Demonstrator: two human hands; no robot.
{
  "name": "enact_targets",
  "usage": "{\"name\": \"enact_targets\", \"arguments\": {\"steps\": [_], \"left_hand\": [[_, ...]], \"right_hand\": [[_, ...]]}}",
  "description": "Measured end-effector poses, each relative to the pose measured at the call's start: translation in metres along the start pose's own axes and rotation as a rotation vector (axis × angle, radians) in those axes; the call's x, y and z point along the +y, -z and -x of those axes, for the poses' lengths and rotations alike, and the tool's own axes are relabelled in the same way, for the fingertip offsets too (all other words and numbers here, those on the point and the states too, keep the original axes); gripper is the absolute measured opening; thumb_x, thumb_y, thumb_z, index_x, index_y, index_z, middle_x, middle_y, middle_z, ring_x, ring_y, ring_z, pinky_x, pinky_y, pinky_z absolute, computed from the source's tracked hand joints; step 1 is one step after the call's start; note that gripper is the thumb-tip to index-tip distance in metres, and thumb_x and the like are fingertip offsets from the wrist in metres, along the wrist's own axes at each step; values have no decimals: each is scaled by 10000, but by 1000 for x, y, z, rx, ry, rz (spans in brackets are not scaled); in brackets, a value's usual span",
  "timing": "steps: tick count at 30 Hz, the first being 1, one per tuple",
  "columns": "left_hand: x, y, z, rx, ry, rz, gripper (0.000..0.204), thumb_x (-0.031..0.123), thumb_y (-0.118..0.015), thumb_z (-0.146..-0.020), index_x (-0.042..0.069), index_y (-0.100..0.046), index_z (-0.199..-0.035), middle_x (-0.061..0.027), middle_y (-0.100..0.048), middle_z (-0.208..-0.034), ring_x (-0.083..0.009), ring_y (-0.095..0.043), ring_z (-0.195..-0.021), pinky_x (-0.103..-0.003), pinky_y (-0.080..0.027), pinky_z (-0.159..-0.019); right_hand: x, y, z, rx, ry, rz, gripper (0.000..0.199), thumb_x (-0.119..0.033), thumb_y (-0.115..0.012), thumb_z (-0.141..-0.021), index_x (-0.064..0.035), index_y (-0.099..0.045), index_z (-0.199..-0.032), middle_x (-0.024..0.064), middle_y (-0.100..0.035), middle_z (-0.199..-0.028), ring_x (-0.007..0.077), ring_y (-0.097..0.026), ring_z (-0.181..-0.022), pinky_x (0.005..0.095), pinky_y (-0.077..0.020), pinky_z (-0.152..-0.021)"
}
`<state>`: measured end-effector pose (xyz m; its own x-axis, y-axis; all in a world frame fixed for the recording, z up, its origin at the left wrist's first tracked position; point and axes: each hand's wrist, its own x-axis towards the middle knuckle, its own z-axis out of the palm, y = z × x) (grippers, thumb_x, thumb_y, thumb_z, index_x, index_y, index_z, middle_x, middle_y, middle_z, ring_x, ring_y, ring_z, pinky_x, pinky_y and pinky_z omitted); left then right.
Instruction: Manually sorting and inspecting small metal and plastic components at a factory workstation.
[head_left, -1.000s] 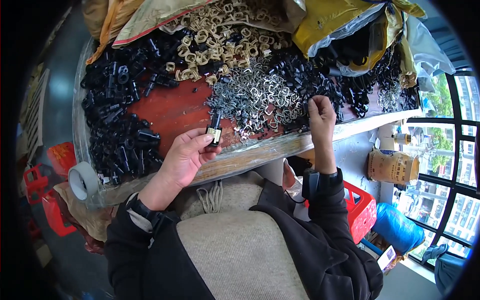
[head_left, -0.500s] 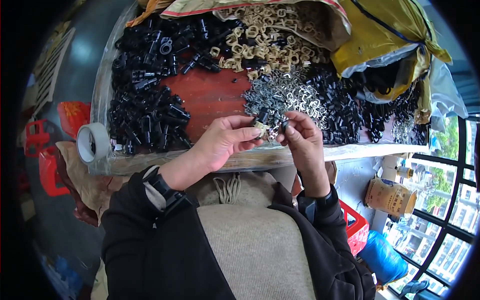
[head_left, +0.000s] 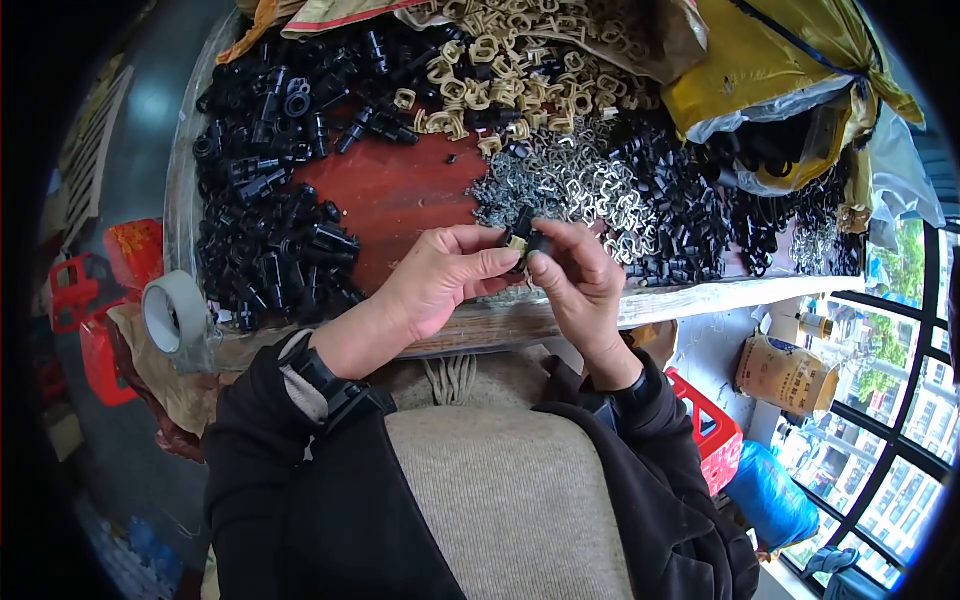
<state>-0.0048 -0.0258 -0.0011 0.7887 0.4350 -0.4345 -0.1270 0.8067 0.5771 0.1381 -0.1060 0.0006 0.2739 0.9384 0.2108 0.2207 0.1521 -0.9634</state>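
Close to the table's front edge, my left hand [head_left: 440, 277] pinches a black plastic pipe fitting [head_left: 523, 221] with a beige clip [head_left: 516, 243] on it. My right hand [head_left: 580, 280] is closed on a small black plastic part [head_left: 538, 243], held up against the fitting. Fingers cover much of both pieces. Just beyond them lie small metal clips [head_left: 575, 185], silver and darker grey. Loose beige clips [head_left: 490, 85] are heaped farther back. Several more black fittings [head_left: 265, 190] pile up on the left, and small black parts [head_left: 670, 200] spread to the right.
Bare red table surface [head_left: 400, 190] shows between the piles. A roll of tape [head_left: 175, 313] stands at the left front corner. A yellow sack [head_left: 780, 70] of black parts sits at the back right. Red stools [head_left: 708, 425] flank me, and a paper sack [head_left: 787, 377] is right.
My right hand has moved left with the small black part, bringing it against the fitting in my left hand. The whole view has shifted slightly.
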Motion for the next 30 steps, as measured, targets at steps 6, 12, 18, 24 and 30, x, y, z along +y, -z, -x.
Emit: {"name": "enact_targets", "arguments": {"steps": [6, 12, 18, 24, 30], "left_hand": [[-6, -14, 14, -98, 69, -32, 232, 137, -509, -804, 0, -517, -991, -48, -562, -856, -95, -547, -769, -204, -459, -666], [-12, -24, 16, -143, 127, -194, 232, 158, -489, -818, -12, -511, -974, -43, -552, -805, -92, -547, -715, -204, -463, -632], [-2, -16, 10, -128, 79, -405, 241, 141, -458, -821, -29, -492, -988, -60, -558, -782, -106, -551, -668, -229, -465, -594], [1, -8, -5, -157, -17, -565, 273, 167, -477, -813, -45, -494, -986, -57, -559, -720, -103, -549, -642, -217, -450, -580], [-5, 8, -10, -16, -158, -344, 212, 174, -519, -795, -15, -510, -890, -37, -544, -703, -85, -530, -596, -208, -449, -523]], "right_hand": [[-9, 6, 15, 28, 330, 366, 326, -145, -669, -639, -25, -566, -924, 59, -463, -759, 140, -443, -656, 233, -375, -552], [-6, 14, 36, 22, 441, 486, 333, -140, -678, -618, -41, -576, -920, 81, -461, -791, 180, -458, -675, 253, -388, -574], [15, 77, 10, 172, 497, 764, 321, 29, -573, -566, -20, -576, -884, 134, -520, -808, 257, -493, -743, 316, -408, -632], [66, 228, -51, 267, 228, 1389, 273, -54, -484, -702, -35, -531, -971, 132, -528, -980, 311, -490, -897, 362, -392, -773], [102, 278, -76, -32, 20, 1548, 442, -141, -466, -713, -62, -403, -1144, 140, -424, -1134, 350, -377, -1029, 455, -327, -816]]}}
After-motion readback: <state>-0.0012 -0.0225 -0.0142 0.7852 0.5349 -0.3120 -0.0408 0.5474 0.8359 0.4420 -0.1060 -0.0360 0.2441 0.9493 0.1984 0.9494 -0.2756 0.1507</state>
